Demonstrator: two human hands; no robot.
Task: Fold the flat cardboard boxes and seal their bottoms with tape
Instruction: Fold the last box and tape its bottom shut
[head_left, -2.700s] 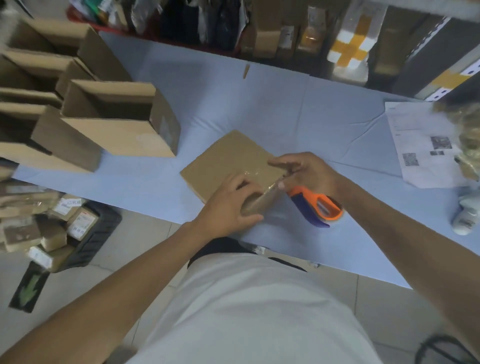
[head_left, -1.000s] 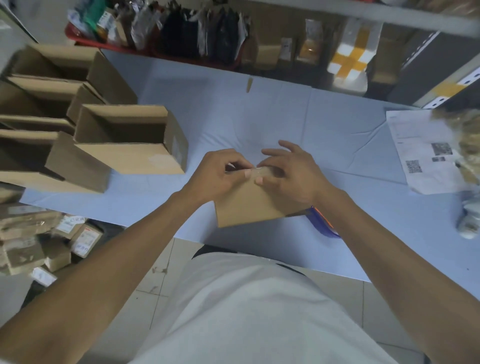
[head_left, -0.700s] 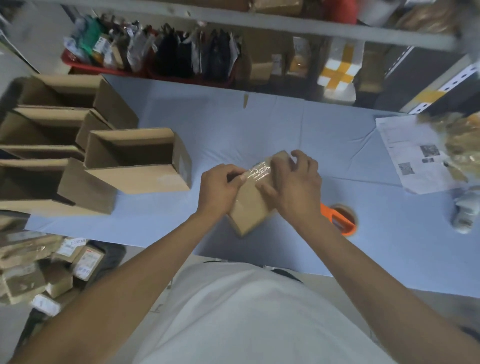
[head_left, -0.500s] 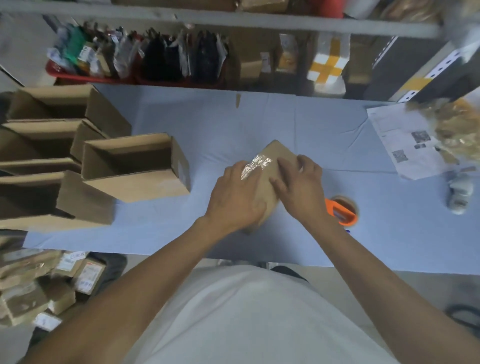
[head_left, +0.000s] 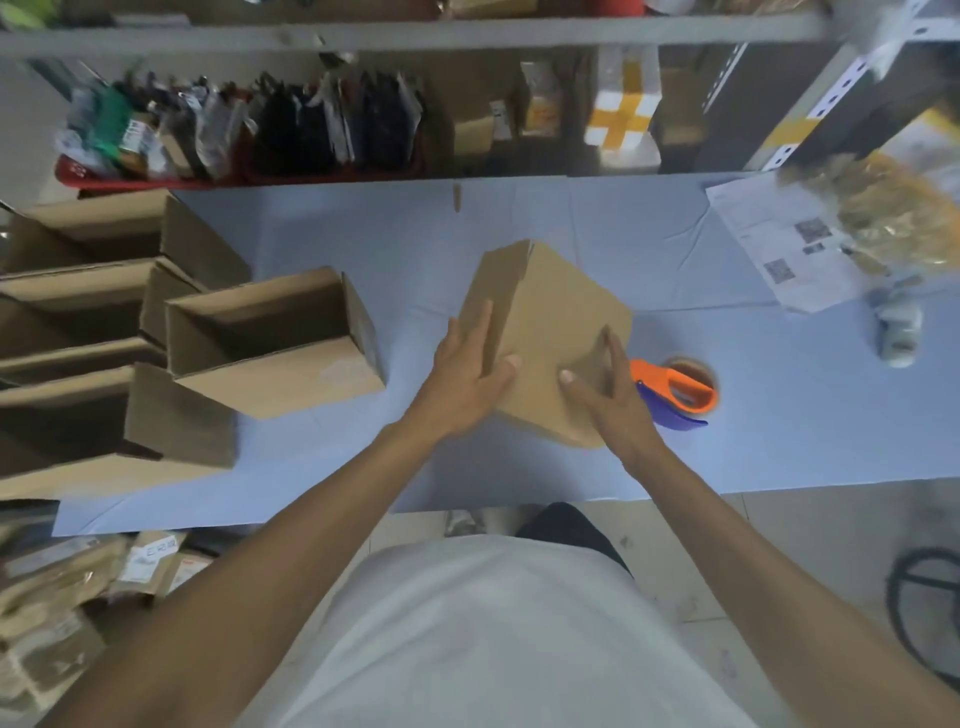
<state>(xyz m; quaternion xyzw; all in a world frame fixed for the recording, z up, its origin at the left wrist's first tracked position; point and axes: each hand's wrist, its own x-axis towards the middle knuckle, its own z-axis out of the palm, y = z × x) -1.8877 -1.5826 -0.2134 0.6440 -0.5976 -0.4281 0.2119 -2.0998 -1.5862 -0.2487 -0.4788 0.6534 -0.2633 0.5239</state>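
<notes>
— So, from nine o'clock: finished boxes (head_left: 270, 343) lie stacked, and our left hand (head_left: 470, 371) lies flat-fingered on the box (head_left: 550, 332) at table (head_left: 727, 441) centre.
— Light, stiff board, we judge; the walls could dent. Our right hand (head_left: 605, 392) clasps its three o'clock side, fingers straight.
— We hold by opposite walls. At three o'clock lies the tape dispenser (head_left: 675, 392).
</notes>
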